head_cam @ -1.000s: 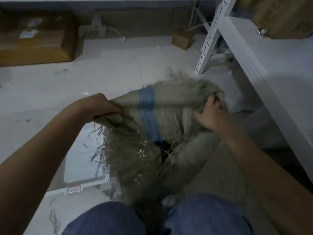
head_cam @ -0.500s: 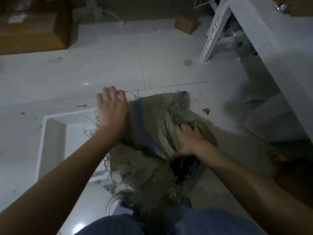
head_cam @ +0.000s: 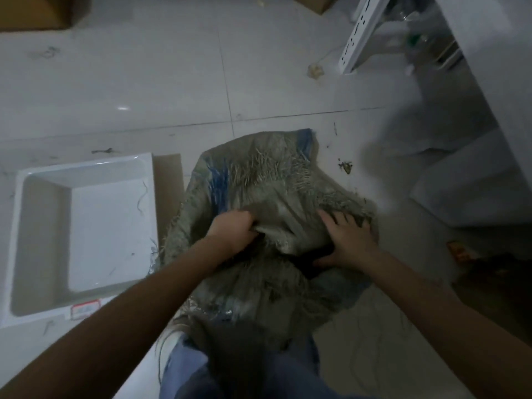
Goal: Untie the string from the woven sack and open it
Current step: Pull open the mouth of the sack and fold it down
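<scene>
A grey-green woven sack (head_cam: pixel 276 180) with a blue stripe and frayed edges stands on the tiled floor in front of my knees. Its mouth is folded outward and a dark gap shows between my hands. My left hand (head_cam: pixel 233 228) grips a fold of the sack's rim, fingers curled into the cloth. My right hand (head_cam: pixel 348 240) lies spread on the rim at the right, fingers apart, thumb at the dark opening. I see no string tied around the sack.
A white rectangular tray (head_cam: pixel 83 234) with a red label lies on the floor to the left, touching a brown cardboard piece (head_cam: pixel 168 185). A white metal shelf (head_cam: pixel 472 53) stands at the right. White bags (head_cam: pixel 472 185) lie beneath it. Scraps litter the tiles.
The sack's rim has been pushed down and folded outward. Both hands moved lower onto the rim, the left now clutching a fold. The camera tilted further down.
</scene>
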A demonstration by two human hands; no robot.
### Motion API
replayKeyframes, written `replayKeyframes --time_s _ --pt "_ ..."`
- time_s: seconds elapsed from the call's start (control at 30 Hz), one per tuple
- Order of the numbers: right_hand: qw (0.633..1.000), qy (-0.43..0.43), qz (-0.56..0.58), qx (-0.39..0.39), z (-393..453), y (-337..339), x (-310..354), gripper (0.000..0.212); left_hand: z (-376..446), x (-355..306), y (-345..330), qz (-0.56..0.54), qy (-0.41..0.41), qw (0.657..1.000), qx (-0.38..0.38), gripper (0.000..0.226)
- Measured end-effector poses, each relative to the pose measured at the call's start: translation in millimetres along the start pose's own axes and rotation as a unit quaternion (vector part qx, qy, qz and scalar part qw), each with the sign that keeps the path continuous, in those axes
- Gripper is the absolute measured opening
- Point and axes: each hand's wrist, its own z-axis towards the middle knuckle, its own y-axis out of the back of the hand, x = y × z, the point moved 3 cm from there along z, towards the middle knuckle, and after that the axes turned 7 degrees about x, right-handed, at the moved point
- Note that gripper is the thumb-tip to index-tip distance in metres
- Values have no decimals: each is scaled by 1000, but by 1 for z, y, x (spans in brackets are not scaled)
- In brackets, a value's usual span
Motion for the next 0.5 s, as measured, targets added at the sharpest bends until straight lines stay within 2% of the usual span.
replayKeyframes --time_s 0.1,0.2,0.3,0.37,0.4,0.43,0.5 --pt "999 -10 -4 -47 6 -3 -2 106 -5 9 28 -197 12 979 -41 26" --pt "996 -70 -3 -54 9 -1 -14 94 -11 33 62 -339 82 931 -108 24" --pt "994 -52 -7 -98 8 10 -34 42 -26 66 91 -456 137 869 -139 20" --pt "983 -5 108 -148 5 24 -44 18 -39 78 106 -484 146 851 -142 13" --pt "962 15 223 -155 4 33 -48 13 -47 82 113 -494 144 845 -147 22" --pt "926 33 341 -159 0 47 -50 12 -53 85 121 -508 146 835 -155 31" --pt "826 75 536 -158 -8 80 -55 17 -61 91 134 -544 155 808 -164 32"
